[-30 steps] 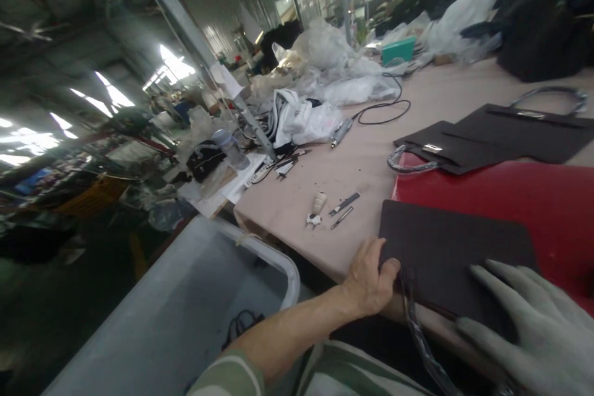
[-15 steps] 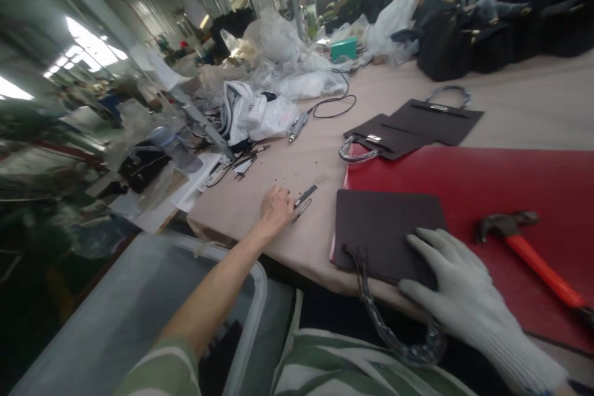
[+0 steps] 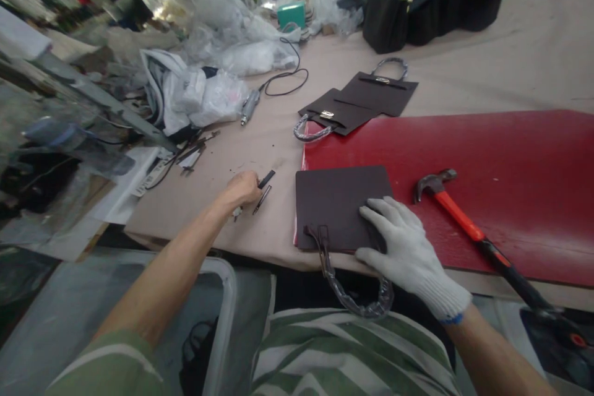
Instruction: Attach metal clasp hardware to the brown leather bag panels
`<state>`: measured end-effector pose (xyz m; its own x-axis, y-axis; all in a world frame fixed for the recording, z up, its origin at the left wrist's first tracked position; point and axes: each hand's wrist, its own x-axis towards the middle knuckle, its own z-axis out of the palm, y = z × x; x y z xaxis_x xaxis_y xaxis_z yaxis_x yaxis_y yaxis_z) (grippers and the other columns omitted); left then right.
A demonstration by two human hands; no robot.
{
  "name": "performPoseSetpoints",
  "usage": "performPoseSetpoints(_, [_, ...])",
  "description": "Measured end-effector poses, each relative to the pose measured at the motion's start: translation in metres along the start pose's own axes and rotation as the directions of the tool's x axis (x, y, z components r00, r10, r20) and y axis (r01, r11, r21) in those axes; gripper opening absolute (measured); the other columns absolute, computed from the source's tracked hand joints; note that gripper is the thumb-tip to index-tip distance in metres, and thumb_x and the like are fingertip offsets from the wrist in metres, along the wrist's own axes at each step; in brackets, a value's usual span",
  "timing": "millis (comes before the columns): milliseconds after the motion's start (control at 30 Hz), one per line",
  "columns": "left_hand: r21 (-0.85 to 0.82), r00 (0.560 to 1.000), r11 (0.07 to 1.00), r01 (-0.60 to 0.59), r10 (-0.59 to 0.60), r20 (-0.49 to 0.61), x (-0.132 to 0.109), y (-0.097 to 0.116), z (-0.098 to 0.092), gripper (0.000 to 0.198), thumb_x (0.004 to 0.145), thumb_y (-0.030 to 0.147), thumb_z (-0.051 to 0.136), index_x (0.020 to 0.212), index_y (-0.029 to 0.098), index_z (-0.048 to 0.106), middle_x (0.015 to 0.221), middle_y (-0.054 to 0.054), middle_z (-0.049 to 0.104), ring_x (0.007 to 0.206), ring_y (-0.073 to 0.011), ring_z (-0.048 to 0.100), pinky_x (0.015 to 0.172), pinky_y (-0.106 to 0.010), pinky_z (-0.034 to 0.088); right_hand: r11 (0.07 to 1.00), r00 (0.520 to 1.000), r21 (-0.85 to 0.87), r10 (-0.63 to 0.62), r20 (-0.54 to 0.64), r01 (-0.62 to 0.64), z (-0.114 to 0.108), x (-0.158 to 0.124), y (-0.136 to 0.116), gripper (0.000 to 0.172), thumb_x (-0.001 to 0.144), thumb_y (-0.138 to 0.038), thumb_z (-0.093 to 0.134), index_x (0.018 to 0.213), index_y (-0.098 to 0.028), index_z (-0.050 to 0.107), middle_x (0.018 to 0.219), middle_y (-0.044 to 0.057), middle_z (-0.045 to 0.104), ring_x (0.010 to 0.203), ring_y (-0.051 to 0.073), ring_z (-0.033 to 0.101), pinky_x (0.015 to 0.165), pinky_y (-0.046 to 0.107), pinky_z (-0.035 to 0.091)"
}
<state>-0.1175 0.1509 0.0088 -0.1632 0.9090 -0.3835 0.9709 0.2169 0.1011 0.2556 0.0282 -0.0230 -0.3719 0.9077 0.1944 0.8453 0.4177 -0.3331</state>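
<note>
A dark brown bag panel point(image 3: 341, 198) lies flat near the table's front edge. My right hand point(image 3: 399, 241), in a white knit glove, rests on its right side with fingers spread. From the panel's lower edge a plastic-wrapped handle point(image 3: 343, 300) hangs over the edge towards my striped shirt. To the left, my bare left hand point(image 3: 245, 188) is closed around a slim dark tool point(image 3: 266, 179), whose end sticks out past the fingers; its kind is hidden. Right beside that hand lies a thin metal pen-like tool point(image 3: 262, 200).
A claw hammer point(image 3: 459, 216) with a red and black handle lies on the red sheet point(image 3: 501, 161). Two more brown panels point(image 3: 371, 94) with handles lie behind. A corded grey tool point(image 3: 250, 105), plastic bags point(image 3: 218, 43) and black bags point(image 3: 390, 18) are farther back. Below left stands a grey bin point(image 3: 223, 278).
The view has swung to the right and down. My left hand has closed over the slim dark tool. My right hand stays spread on the panel.
</note>
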Motion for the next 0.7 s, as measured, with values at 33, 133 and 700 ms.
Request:
performPoseSetpoints(33, [-0.011, 1.0, 1.0, 0.001, -0.001, 0.009, 0.0, -0.001, -0.001, 0.013, 0.068, 0.016, 0.074, 0.063, 0.018, 0.062, 0.061, -0.007, 0.064, 0.076, -0.0264, 0.07, 0.071, -0.031, 0.051, 1.0, 1.0, 0.003, -0.001, -0.001, 0.001, 0.001, 0.0, 0.0, 0.071, 0.075, -0.043, 0.078, 0.138, -0.015, 0.064, 0.151, 0.016, 0.054, 0.142, 0.042, 0.043, 0.118, 0.062, 0.037])
performPoseSetpoints(133, [-0.118, 0.999, 0.993, 0.002, 0.004, 0.049, -0.006, -0.008, -0.002, 0.009, 0.076, 0.022, 0.069, 0.07, 0.017, 0.064, 0.057, -0.002, 0.061, 0.063, -0.019, 0.064, 0.061, -0.025, 0.048, 1.0, 1.0, 0.006, -0.003, -0.004, 0.003, 0.003, 0.0, 0.002, 0.072, 0.075, -0.044, 0.079, 0.139, -0.016, 0.063, 0.151, 0.015, 0.053, 0.143, 0.042, 0.042, 0.119, 0.062, 0.036])
performPoseSetpoints(700, [-0.992, 0.959, -0.077, -0.102, 0.259, -0.118, -0.1, 0.095, 0.086, 0.051, 0.071, 0.044, 0.09, 0.105, 0.016, 0.066, 0.092, -0.007, 0.08, 0.087, -0.0222, 0.079, 0.084, -0.037, 0.066, 0.998, 1.0, 0.054, 0.017, 0.007, -0.017, 0.002, -0.002, 0.001, 0.067, 0.076, -0.042, 0.078, 0.137, -0.017, 0.065, 0.15, 0.015, 0.055, 0.144, 0.044, 0.042, 0.118, 0.064, 0.035])
